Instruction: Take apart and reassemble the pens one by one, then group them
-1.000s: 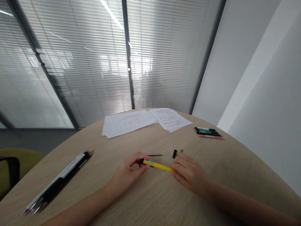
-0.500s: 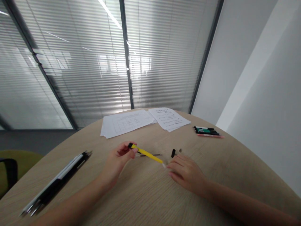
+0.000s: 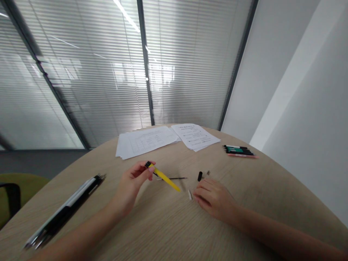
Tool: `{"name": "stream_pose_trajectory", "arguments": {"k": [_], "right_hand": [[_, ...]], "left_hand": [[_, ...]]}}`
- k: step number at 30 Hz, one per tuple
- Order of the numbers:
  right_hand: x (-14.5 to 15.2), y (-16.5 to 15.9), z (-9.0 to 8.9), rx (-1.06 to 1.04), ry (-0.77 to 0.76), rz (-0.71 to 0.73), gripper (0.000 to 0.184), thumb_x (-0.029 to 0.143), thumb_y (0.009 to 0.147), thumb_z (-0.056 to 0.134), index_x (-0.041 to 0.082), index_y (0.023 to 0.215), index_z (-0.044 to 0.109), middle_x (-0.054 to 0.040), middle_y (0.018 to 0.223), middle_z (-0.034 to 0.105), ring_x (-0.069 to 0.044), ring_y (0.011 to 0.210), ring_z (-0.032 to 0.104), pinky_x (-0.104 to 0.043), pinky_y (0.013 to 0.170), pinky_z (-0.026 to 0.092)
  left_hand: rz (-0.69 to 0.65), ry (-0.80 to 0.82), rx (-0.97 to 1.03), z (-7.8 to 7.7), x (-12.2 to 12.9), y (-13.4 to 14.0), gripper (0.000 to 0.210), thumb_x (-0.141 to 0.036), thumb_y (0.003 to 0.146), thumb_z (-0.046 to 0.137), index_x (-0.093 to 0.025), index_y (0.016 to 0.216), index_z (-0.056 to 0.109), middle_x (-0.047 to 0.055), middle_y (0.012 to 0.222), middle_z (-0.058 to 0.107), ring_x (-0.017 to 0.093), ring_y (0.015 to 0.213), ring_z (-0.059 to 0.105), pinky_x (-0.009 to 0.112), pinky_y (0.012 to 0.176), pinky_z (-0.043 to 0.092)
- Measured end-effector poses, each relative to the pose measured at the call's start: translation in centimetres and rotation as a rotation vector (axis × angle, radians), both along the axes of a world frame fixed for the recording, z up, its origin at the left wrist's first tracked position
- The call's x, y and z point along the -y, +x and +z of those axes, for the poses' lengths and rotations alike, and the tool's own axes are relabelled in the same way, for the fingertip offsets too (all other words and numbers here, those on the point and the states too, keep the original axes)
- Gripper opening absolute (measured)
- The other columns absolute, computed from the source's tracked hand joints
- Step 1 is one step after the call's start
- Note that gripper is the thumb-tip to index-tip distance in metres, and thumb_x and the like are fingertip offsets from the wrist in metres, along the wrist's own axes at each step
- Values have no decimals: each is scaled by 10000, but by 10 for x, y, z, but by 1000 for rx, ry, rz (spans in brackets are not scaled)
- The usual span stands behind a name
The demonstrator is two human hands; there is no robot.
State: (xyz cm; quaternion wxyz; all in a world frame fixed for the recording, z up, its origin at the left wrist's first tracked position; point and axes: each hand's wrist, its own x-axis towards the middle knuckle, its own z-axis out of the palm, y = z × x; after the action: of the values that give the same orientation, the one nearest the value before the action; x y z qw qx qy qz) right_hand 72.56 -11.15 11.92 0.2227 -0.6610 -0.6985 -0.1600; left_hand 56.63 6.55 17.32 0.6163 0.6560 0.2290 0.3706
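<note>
My left hand point(image 3: 133, 183) is closed on a yellow pen barrel point(image 3: 165, 178), pinched near its black end. The barrel slants down to the right over the table. A thin dark refill point(image 3: 175, 178) lies behind it. On the right, my right hand point(image 3: 213, 197) rests low at the tabletop with its fingers curled together; what is inside them, if anything, is hidden. A small white piece point(image 3: 190, 195) lies just left of its fingertips. Beyond the knuckles are a short black tube point(image 3: 200, 176) and a tiny grey part point(image 3: 208, 173).
On the round wooden table point(image 3: 163, 232), several black and white pens point(image 3: 65, 208) lie at the left. Paper sheets point(image 3: 148, 141) and printed pages point(image 3: 194, 137) are at the back. Several pens point(image 3: 239, 150) lie in a row at the right. A green chair point(image 3: 29, 188) stands beyond the left edge.
The yellow barrel has moved left with my left hand, away from my right hand. The white piece, earlier at the barrel's end, now sits apart from it near the right fingertips.
</note>
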Motion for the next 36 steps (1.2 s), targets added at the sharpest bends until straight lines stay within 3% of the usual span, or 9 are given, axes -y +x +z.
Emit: {"name": "stream_pose_trajectory", "arguments": {"k": [7, 15, 24, 29, 36], "right_hand": [[1, 1, -1, 5, 33, 55, 255, 61, 772, 381, 177, 886, 577, -55, 749, 591, -161, 707, 515, -274, 630, 413], [1, 3, -1, -50, -17, 136, 190, 95, 760, 430, 162, 825, 596, -60, 771, 579, -160, 726, 502, -278, 653, 421], [-1, 4, -3, -17, 2, 128, 190, 138, 819, 414, 173, 748, 587, -53, 748, 589, -144, 695, 523, -251, 629, 436], [1, 3, -3, -100, 21, 86, 164, 120, 803, 406, 178, 759, 552, -45, 738, 596, -148, 703, 542, -251, 641, 450], [3, 3, 0, -250, 146, -86, 107, 98, 747, 416, 194, 753, 464, -21, 686, 575, -120, 563, 529, -218, 527, 441]], "left_hand": [[-51, -292, 99, -5, -8, 4, 167, -227, 599, 664, -125, 728, 633, -36, 554, 511, 64, 508, 463, 169, 513, 414], [-129, -504, 109, -13, -15, 6, 48, -96, 698, 572, -114, 712, 615, -9, 574, 553, 46, 479, 485, 131, 476, 445], [-202, -549, 53, -20, -18, 9, 95, -78, 737, 524, -131, 713, 600, -13, 577, 563, 45, 458, 501, 132, 464, 439], [-259, -527, 32, -23, -16, 8, 58, -111, 710, 568, -130, 744, 610, -17, 570, 565, 50, 478, 505, 138, 480, 433], [-185, -487, 68, -27, -20, 9, 44, -113, 668, 599, -127, 709, 597, -32, 528, 556, 42, 455, 492, 127, 465, 409]]}}
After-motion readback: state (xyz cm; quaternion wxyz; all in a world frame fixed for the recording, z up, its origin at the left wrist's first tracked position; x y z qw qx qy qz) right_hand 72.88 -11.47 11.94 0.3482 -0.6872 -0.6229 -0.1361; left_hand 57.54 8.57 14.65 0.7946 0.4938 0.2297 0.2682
